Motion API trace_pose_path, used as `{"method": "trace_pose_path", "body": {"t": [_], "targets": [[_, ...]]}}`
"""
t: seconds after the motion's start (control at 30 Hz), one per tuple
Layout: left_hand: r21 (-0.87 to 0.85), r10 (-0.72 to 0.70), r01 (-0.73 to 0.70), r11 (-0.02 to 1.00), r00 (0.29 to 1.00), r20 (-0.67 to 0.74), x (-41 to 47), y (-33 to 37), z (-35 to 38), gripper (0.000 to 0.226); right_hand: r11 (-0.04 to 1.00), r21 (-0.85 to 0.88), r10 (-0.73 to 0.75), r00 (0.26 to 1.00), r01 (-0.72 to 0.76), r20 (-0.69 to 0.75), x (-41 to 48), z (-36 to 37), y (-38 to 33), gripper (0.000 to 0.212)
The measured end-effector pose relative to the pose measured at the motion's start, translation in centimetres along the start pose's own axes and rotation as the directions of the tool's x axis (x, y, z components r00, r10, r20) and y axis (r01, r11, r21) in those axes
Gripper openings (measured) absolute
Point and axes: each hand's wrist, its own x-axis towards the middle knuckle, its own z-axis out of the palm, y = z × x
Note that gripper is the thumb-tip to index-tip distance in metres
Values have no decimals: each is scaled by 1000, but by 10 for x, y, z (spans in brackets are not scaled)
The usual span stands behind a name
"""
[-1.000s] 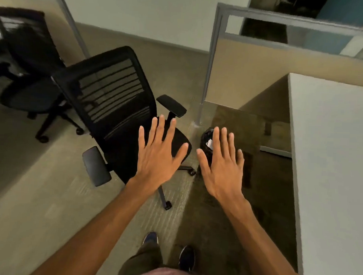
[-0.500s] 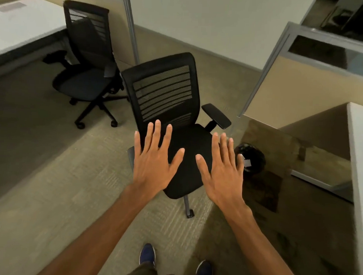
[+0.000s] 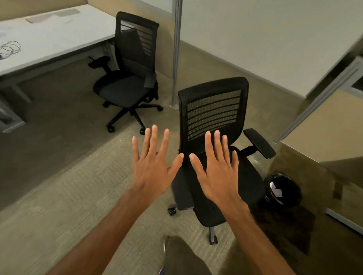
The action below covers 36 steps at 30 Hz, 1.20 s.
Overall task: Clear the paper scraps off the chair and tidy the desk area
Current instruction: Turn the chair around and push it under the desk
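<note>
A black mesh-backed office chair [image 3: 213,109] stands right in front of me, its dark seat partly hidden by my hands. No paper shows on the visible part of the seat. My left hand [image 3: 152,167] hovers flat with fingers spread, just left of the seat. My right hand [image 3: 217,171] hovers over the seat in the same flat pose. Both hold nothing. A black waste bin [image 3: 283,191] with a white scrap inside sits on the floor to the chair's right.
A second black chair [image 3: 131,74] stands at the back left by a white desk [image 3: 46,40] that carries a coiled cable [image 3: 9,48]. Beige cubicle partitions [image 3: 325,126] rise at the right and behind. Carpet covers the floor.
My view has swung left: the near chair and the bin have shifted right in the frame, and the second chair and the white desk came into fuller view. Both hands stay spread.
</note>
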Motion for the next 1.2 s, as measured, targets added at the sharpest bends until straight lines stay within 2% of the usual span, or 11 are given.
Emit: {"method": "trace_pose_path", "body": {"t": [0.13,0.3,0.67,0.87,1.03,1.2], "targets": [[-20,-45,45,999,999,-3,44,-37,-5,79,999,20,-26,1000,26,2,55,19,-31,72],[-11,-13,13,1000,999,-42,121,-74,0,79,999,38,-13,999,15,-49,138,42,-56,74],[1,82,-82,997,996,22,313,-135,11,76,991,40,129,988,-126,-84,322,60,-84,73],[-16,201,-201,980,979,41,405,-147,27,76,970,43,241,963,-237,-121,392,67,-82,75],[-71,371,-365,928,923,101,484,-150,53,75,916,50,402,904,-399,-149,448,77,-78,77],[-145,571,-553,820,808,144,566,-145,77,74,809,70,585,787,-584,-197,498,85,-78,76]]}}
